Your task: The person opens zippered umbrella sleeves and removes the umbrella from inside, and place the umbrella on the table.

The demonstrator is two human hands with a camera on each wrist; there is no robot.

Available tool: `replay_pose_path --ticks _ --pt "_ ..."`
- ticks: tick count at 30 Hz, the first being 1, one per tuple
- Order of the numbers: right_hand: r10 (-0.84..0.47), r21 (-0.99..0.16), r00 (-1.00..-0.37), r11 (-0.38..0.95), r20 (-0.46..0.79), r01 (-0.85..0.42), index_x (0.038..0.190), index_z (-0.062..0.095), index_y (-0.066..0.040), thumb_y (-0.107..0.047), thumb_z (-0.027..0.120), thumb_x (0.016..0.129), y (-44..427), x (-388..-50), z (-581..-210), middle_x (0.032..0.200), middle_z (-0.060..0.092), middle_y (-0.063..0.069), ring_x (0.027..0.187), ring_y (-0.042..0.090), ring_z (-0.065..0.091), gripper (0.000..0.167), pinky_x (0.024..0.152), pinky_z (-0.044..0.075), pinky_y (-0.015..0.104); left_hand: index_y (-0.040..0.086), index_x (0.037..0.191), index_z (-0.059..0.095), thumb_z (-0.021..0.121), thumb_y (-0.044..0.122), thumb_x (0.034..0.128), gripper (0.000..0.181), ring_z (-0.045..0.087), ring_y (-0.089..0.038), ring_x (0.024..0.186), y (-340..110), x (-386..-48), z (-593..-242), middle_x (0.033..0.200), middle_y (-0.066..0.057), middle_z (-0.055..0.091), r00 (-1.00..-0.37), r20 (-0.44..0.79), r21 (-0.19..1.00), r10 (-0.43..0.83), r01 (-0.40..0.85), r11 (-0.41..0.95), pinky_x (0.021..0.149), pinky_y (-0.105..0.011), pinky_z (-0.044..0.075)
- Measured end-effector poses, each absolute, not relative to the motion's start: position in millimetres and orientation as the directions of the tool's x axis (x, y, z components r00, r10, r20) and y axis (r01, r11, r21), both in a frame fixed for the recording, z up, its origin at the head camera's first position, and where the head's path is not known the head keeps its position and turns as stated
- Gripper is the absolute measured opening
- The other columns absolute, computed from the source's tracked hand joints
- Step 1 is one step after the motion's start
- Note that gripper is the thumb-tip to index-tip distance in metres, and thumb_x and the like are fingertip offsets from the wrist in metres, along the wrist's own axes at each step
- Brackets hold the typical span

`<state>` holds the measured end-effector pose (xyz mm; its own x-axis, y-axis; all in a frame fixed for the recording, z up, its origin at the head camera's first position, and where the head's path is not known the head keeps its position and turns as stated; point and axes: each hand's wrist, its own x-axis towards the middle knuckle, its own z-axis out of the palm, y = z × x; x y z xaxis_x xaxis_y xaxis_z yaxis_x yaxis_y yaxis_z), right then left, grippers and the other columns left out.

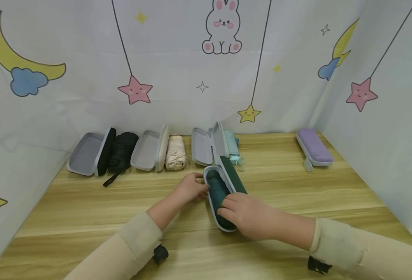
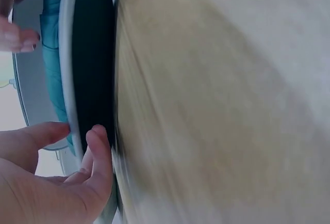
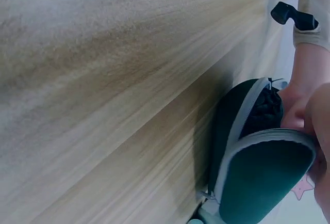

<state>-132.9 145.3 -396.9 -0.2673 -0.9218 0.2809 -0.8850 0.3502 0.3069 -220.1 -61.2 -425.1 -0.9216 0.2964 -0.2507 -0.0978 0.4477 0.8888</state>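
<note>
A zip case (image 1: 234,177) in dark green lies unzipped in the middle of the table, its lid raised on the right. Inside its grey-rimmed base rests a folded dark green umbrella (image 1: 217,190). My left hand (image 1: 190,188) holds the base by its left side; in the left wrist view one digit (image 2: 54,131) is at the rim and others are against the outer wall. My right hand (image 1: 249,216) reaches over the near right edge, curled fingers on the umbrella. The right wrist view shows the hand between the lid (image 3: 268,175) and bunched dark fabric (image 3: 265,110); its fingertips are hidden there.
Along the back stand open cases beside folded umbrellas: black (image 1: 123,151), beige (image 1: 176,153) and light blue (image 1: 231,144). A closed purple case (image 1: 314,147) lies at the back right. A printed white cloth (image 1: 178,58) hangs behind the wooden table (image 1: 97,225).
</note>
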Motion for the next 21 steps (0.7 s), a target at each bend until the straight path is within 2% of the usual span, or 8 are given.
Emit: replay_pose_path --ticks 5,8,11,16,21 --pt "-0.810 0.198 -0.506 0.571 0.297 -0.797 0.098 0.064 -0.003 -0.009 0.070 0.082 145 -138 -392 0.088 0.062 0.006 0.082 0.021 0.058 0.018 0.076 0.049 0.033 -0.006 0.096 0.065 0.068 0.013 0.0904 0.020 0.065 -0.019 0.059 -61 -217 -425 0.069 -0.011 0.067 -0.915 -0.240 0.887 0.325 -0.072 0.455 0.056 -0.031 0.054" --pt "-0.702 0.110 -0.662 0.703 0.264 -0.702 0.096 0.061 -0.004 -0.020 0.069 0.088 141 -143 -389 0.085 0.061 0.005 0.077 0.021 0.059 0.020 0.069 0.049 0.034 -0.001 0.078 0.067 0.067 0.015 0.0917 0.021 0.064 -0.019 0.055 -60 -214 -423 0.065 -0.010 0.067 -0.912 -0.236 0.866 0.334 -0.042 0.499 0.055 -0.031 0.054" --pt "-0.609 0.081 -0.774 0.792 0.171 -0.605 0.101 0.059 -0.006 -0.035 0.069 0.090 133 -148 -387 0.081 0.061 0.002 0.074 0.020 0.059 0.032 0.064 0.049 0.034 0.003 0.075 0.067 0.064 0.017 0.0928 0.023 0.063 -0.017 0.055 -61 -211 -424 0.064 -0.007 0.067 -0.901 -0.243 0.841 0.360 -0.011 0.540 0.053 -0.030 0.051" --pt "-0.502 0.058 -0.864 0.864 0.029 -0.500 0.119 0.053 -0.008 -0.048 0.064 0.089 122 -159 -391 0.080 0.063 0.001 0.070 0.016 0.061 0.051 0.059 0.049 0.033 0.003 0.078 0.068 0.059 0.019 0.0941 0.024 0.065 -0.017 0.059 -63 -207 -425 0.066 -0.005 0.067 -0.842 -0.288 0.823 0.457 0.027 0.568 0.052 -0.029 0.049" --pt "-0.469 -0.044 -0.878 0.883 -0.099 -0.467 0.131 0.047 -0.013 -0.045 0.062 0.089 115 -167 -393 0.075 0.059 0.002 0.059 0.015 0.055 0.055 0.051 0.045 0.032 0.002 0.081 0.068 0.057 0.017 0.0930 0.022 0.065 -0.018 0.060 -62 -201 -422 0.067 -0.006 0.067 -0.821 -0.297 0.819 0.488 0.044 0.572 0.051 -0.029 0.048"
